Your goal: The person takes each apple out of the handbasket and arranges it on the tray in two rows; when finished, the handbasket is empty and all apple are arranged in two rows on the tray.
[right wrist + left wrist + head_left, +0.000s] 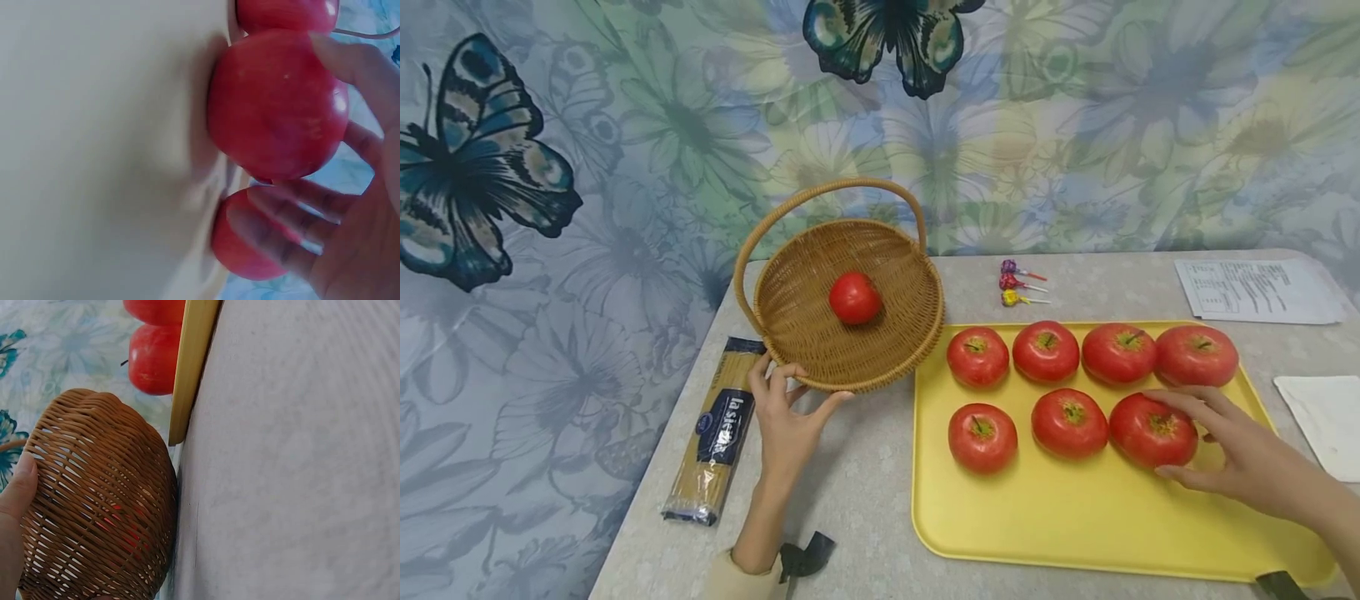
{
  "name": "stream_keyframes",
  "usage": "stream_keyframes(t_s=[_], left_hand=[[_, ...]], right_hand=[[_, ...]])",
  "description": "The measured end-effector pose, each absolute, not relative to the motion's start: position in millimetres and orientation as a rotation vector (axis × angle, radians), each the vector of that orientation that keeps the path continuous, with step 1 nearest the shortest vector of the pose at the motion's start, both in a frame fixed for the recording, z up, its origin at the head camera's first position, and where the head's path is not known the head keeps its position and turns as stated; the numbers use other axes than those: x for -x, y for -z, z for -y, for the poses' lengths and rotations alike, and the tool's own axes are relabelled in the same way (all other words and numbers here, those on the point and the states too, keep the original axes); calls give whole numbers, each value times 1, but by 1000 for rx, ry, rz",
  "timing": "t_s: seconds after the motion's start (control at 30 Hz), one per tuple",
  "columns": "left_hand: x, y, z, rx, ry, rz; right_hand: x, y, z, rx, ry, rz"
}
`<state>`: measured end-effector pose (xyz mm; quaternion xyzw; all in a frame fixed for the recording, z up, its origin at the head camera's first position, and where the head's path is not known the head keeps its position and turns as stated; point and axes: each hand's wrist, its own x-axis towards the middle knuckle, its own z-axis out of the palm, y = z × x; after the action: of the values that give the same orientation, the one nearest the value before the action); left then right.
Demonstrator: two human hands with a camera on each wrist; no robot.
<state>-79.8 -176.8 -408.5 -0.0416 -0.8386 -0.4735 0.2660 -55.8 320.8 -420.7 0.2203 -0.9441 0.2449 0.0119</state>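
My left hand (790, 425) grips the near rim of a wicker basket (797, 342) with an arched handle. The basket is tilted so its inside faces me, and a red apple (855, 297) lies in it. In the left wrist view, the thumb presses the side of the woven basket (94, 475). My right hand (1240, 450) is around a red apple (1152, 429) at the right of the front row on a yellow tray (1037, 517). Thumb and fingers touch opposite sides of this apple (278, 106); other fingers extend past it. Several more apples (1070, 423) stand on the tray.
A pack of spaghetti (718, 433) lies left of the basket. Behind the tray are three lollipops (1011, 282) and, at the back right, a printed sheet (1258, 290). A white cloth or paper (1326, 421) lies to the tray's right. A butterfly-patterned curtain (1037, 150) hangs behind.
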Motion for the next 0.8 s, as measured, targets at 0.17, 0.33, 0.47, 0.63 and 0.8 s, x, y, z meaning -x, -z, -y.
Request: stream_keyframes(t_s=[0.17, 0.33, 0.47, 0.63, 0.8], left_hand=[[82, 415, 179, 105, 1287, 2260], [80, 410, 178, 118, 1259, 2253], [79, 406, 177, 133, 1253, 2264], [79, 406, 177, 137, 1243, 2255], [79, 406, 175, 153, 1237, 2256]], right_hand=[[58, 397, -307, -805, -783, 2715], [75, 374, -285, -936, -849, 2662], [95, 362, -260, -1015, -810, 2721], [133, 342, -211, -1190, -829, 2806], [179, 336, -147, -1444, -917, 2689]])
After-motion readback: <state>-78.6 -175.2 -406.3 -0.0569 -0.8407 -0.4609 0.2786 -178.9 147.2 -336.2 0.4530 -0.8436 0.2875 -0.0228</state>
